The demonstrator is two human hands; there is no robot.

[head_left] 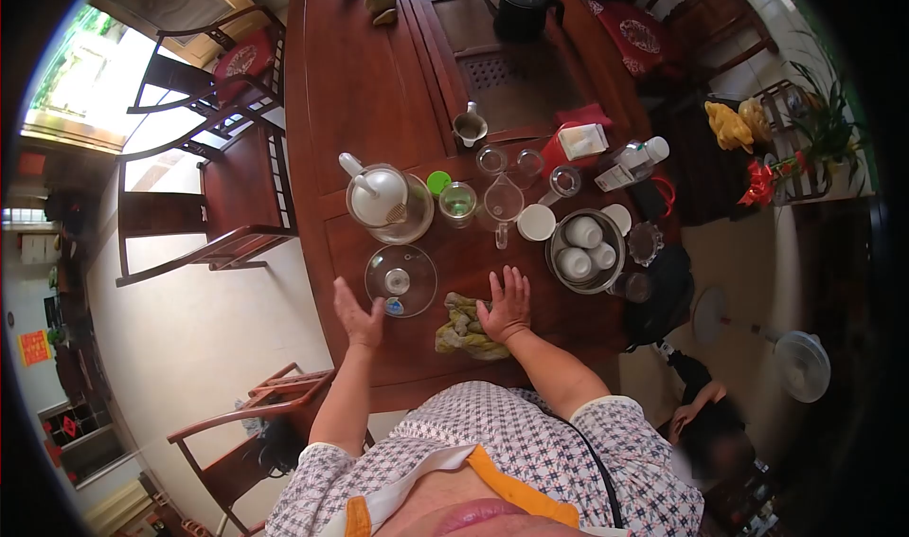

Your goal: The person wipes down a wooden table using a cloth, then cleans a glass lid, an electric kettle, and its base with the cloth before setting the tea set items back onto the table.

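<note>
My left hand (358,317) is open at the table's near left edge, beside the round glass lid (418,270) with its pale knob; its thumb reaches the lid's rim, and I cannot tell if they touch. With fingers spread, my right hand (509,305) rests at the right side of a crumpled yellow-green cloth (458,340), its thumb against the cloth. Beyond the lid stand a white lidded pot (377,199) in a clear bowl, a green cap (438,183), a glass (457,204) and a clear glass pitcher (503,201). A metal bowl (584,286) of several white cups stands right of my right hand.
Farther off on the wooden table (350,92) are a black kettle (522,14), a small strainer pitcher (470,125), a red box (574,145) and a bottle (636,164). Wooden chairs (241,182) line the left. Another person (715,423) is at the lower right near a fan (801,366).
</note>
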